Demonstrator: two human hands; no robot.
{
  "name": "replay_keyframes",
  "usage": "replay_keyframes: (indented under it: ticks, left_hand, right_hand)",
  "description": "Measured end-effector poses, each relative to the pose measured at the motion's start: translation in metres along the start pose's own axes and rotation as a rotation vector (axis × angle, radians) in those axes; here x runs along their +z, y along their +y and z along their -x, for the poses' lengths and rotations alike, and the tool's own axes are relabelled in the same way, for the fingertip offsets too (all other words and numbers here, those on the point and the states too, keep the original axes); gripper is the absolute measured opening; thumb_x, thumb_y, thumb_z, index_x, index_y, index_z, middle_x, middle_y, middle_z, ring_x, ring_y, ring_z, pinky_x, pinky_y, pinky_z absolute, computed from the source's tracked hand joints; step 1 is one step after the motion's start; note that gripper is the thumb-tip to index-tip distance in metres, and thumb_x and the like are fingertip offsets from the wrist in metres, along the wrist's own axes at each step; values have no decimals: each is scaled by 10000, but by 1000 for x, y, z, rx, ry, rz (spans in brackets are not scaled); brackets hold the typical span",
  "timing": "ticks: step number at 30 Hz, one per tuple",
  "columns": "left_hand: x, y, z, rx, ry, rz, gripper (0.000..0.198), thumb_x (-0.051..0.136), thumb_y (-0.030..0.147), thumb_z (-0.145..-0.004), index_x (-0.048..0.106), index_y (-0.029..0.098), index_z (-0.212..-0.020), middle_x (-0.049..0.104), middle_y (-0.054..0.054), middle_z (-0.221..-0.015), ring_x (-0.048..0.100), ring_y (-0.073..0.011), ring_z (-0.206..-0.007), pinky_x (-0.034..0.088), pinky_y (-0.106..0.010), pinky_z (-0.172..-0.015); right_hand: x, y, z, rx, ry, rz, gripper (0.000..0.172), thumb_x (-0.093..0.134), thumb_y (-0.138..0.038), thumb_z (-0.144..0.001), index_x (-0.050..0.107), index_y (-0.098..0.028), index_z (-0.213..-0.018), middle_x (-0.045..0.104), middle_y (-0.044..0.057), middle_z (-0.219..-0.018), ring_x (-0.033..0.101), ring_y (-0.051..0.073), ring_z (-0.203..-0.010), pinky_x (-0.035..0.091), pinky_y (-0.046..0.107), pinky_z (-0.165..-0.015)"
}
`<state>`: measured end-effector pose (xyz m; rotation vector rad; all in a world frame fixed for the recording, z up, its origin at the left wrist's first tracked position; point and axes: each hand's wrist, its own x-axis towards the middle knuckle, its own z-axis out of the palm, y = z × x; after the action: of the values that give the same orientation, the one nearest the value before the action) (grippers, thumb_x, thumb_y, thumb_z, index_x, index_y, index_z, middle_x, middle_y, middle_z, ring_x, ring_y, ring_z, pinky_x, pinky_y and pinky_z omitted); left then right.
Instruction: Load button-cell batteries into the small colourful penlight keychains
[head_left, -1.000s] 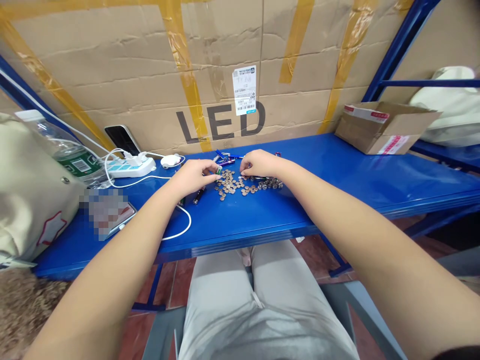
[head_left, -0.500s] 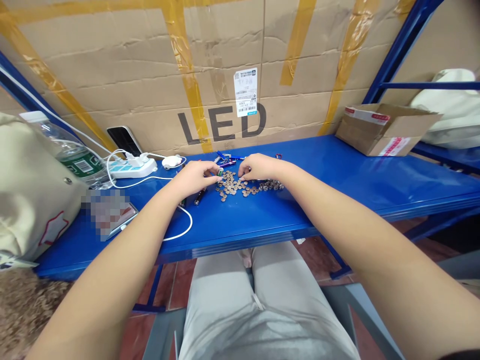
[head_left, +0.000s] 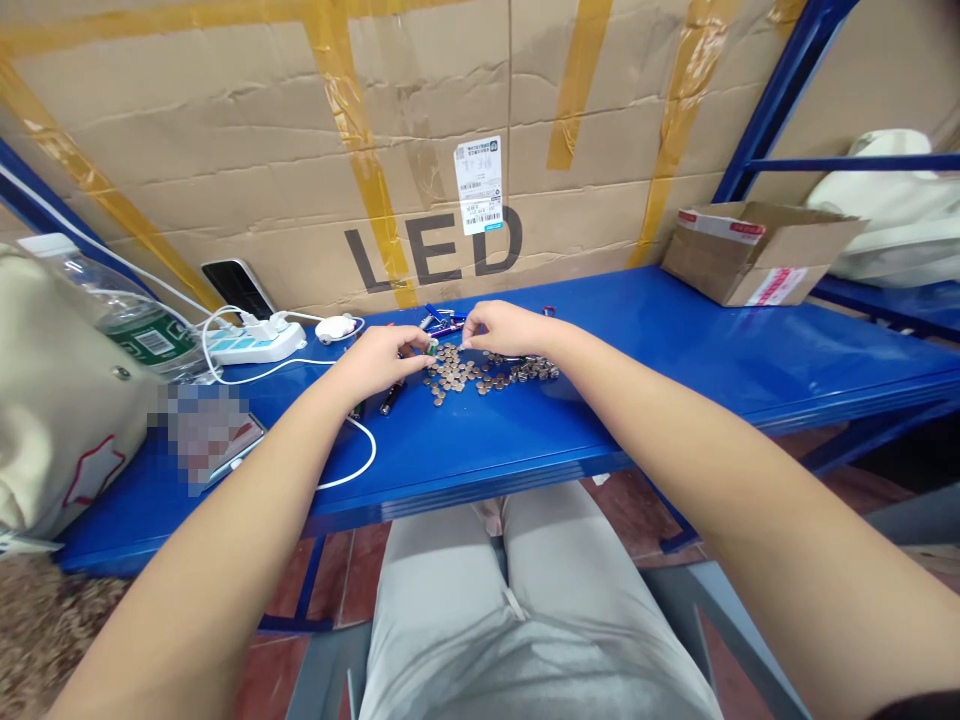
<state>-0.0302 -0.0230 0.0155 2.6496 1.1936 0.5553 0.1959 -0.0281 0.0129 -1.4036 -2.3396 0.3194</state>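
Observation:
Small round metal discs point(head_left: 452, 372), like button cells, lie loose in a spread pile on the blue shelf. My left hand point(head_left: 386, 355) is at the pile's left edge, with thumb and fingers closed around a small green and whitish piece point(head_left: 432, 347). Its exact kind is too small to tell. Over the back of the pile, my right hand point(head_left: 499, 330) points its fingertips down in a pinch; anything between them is too small to make out. More metal pieces point(head_left: 536, 368) are heaped beneath the right wrist. Behind the hands lie several blue and purple pen-shaped tubes point(head_left: 448, 322).
A black tube point(head_left: 391, 396) lies below my left hand. Left are a power strip point(head_left: 259, 342) with white cables, a phone point(head_left: 238, 288), a water bottle point(head_left: 142, 325) and a cloth bag point(head_left: 67, 400). An opened carton point(head_left: 757, 255) stands at the right; a large LED box point(head_left: 285, 180) backs the shelf.
The view has shifted slightly, moving the scene left. My right hand has lifted a little toward the back of the pile. My left hand keeps its pinch on the small green piece.

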Motion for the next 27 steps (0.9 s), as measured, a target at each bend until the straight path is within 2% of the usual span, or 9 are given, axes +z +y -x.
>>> replay_keyframes:
  ticks: [4,7,10,16,20,23,25,27]
  left_hand:
    - [-1,2,0,14,-16,-24,268,621,393,-800,688,190,-961,728,-35,-874,641,-186,-755,480,-303,-741]
    - [-1,3,0,23,-16,-28,273,618,389,-801,689,185,-969,728,-37,-858,640,-186,-752,479,-306,-740]
    - [-2,4,0,25,-16,-22,269,616,387,-804,690,190,-970,729,-35,-850,643,-187,-754,480,-304,-740]
    - [-2,3,1,46,-27,-50,272,609,392,-818,688,193,-986,734,-36,-876,648,-179,-746,480,-302,-757]
    - [-1,2,1,57,-17,-53,284,604,407,-819,691,198,-989,732,-31,-847,649,-178,-741,485,-303,-757]
    - [-1,2,1,45,-18,-47,272,613,397,-812,693,195,-975,731,-33,-845,650,-183,-744,483,-305,-754]
    - [-1,2,1,36,-16,-40,264,619,392,-808,690,193,-967,730,-35,-856,650,-184,-748,482,-305,-758]
    - [-1,1,0,39,-10,-36,263,620,394,-808,688,192,-962,730,-37,-870,648,-184,-753,483,-305,-760]
  right_hand:
    - [0,-8,0,-78,110,-271,163,616,-279,-827,686,-148,-896,714,75,-927,615,165,-828,467,296,-759]
    - [4,-12,-1,-102,93,-351,184,626,-316,-811,675,-145,-860,706,65,-894,601,154,-794,460,292,-733]
    - [9,-12,-3,-118,58,-353,165,622,-303,-802,675,-148,-821,687,46,-841,577,139,-747,442,286,-698]
    - [13,-15,-4,-124,81,-419,162,610,-303,-807,668,-155,-840,671,37,-814,558,133,-725,438,282,-668]
    - [14,-20,-4,-65,113,-418,103,632,-252,-775,640,-154,-804,664,35,-792,566,134,-712,449,274,-652]
    - [12,-20,-3,-11,159,-406,122,623,-215,-775,632,-151,-879,676,50,-839,581,138,-731,458,269,-655]
    - [9,-17,-2,5,198,-362,144,608,-192,-781,633,-145,-914,684,62,-875,592,141,-754,461,268,-671]
    - [4,-13,1,-10,165,-239,126,616,-174,-763,656,-146,-878,690,63,-871,597,147,-754,454,271,-674]
